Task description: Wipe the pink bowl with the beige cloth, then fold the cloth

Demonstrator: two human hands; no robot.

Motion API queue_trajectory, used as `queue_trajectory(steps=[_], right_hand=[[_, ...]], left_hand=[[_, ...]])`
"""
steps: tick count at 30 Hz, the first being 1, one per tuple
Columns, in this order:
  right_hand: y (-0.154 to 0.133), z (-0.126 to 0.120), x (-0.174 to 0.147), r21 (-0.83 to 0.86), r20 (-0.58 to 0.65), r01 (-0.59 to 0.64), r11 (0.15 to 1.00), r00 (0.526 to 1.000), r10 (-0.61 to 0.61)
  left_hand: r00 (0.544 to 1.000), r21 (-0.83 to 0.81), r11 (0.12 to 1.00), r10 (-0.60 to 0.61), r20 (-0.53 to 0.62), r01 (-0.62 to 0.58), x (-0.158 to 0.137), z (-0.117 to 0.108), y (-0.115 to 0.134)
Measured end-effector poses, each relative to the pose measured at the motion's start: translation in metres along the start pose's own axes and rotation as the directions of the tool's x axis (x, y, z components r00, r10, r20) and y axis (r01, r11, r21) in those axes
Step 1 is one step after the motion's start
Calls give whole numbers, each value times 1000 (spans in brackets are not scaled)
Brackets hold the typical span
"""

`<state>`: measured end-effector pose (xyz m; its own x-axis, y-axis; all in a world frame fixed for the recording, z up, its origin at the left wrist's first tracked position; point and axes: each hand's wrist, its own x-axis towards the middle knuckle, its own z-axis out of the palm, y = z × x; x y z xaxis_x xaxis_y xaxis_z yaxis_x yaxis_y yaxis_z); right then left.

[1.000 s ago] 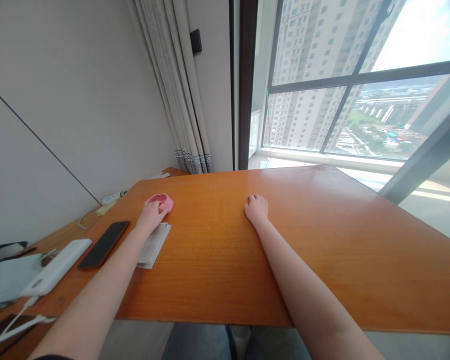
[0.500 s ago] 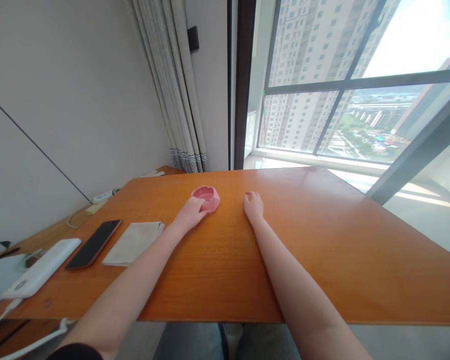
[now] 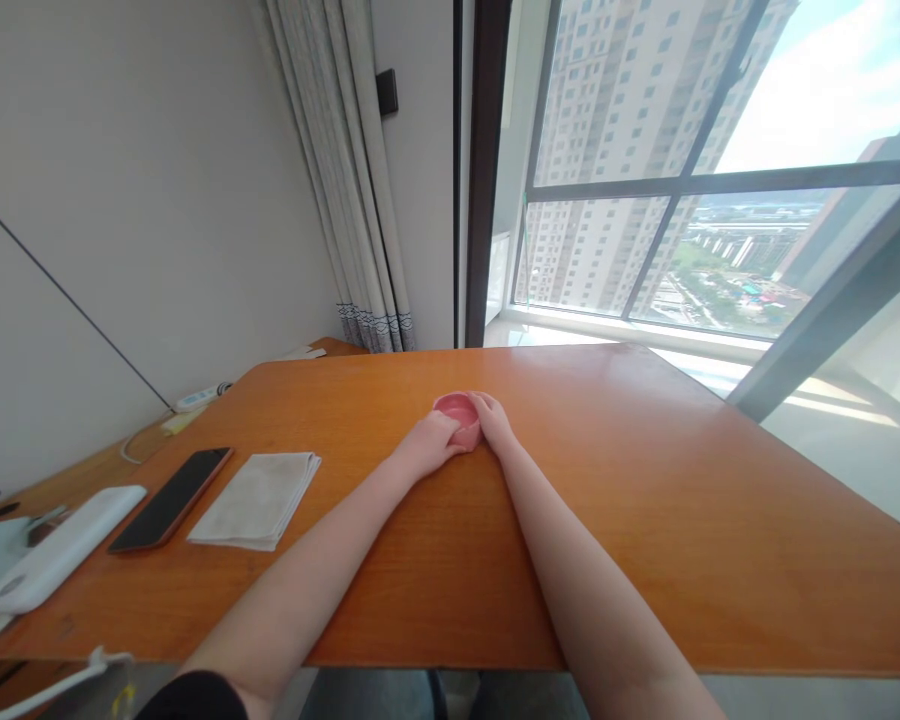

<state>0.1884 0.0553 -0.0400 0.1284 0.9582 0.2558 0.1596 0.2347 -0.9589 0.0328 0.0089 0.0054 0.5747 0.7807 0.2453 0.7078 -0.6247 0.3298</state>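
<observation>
A small pink faceted bowl, looking like an ashtray, is at the middle of the orange-brown wooden table. My left hand grips its left side, the thumb near the front rim and the fingers partly hidden. On the opposite side, my right hand has its fingers closed against the right rim. Nothing can be made out inside the bowl. A folded pale cloth lies to the left of my left forearm.
Left of the cloth lies a dark phone, then a white power bank with a cable. A power strip sits by the wall. A grey curtain hangs behind, and a large window is at the right.
My left hand has moved the pink bowl to the right. My right hand, earlier apart on the tabletop, now touches the bowl's right side. The view has tilted up slightly.
</observation>
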Motion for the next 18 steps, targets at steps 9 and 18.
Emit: queue_trajectory(steps=[9, 18], right_hand=[[3, -2, 1, -75, 37, -30, 997, 999, 33], [4, -1, 1, -60, 25, -71, 996, 997, 72]], left_hand=[[993, 33, 999, 25, -115, -21, -34, -12, -6], [678, 98, 706, -619, -395, 702, -181, -80, -134]])
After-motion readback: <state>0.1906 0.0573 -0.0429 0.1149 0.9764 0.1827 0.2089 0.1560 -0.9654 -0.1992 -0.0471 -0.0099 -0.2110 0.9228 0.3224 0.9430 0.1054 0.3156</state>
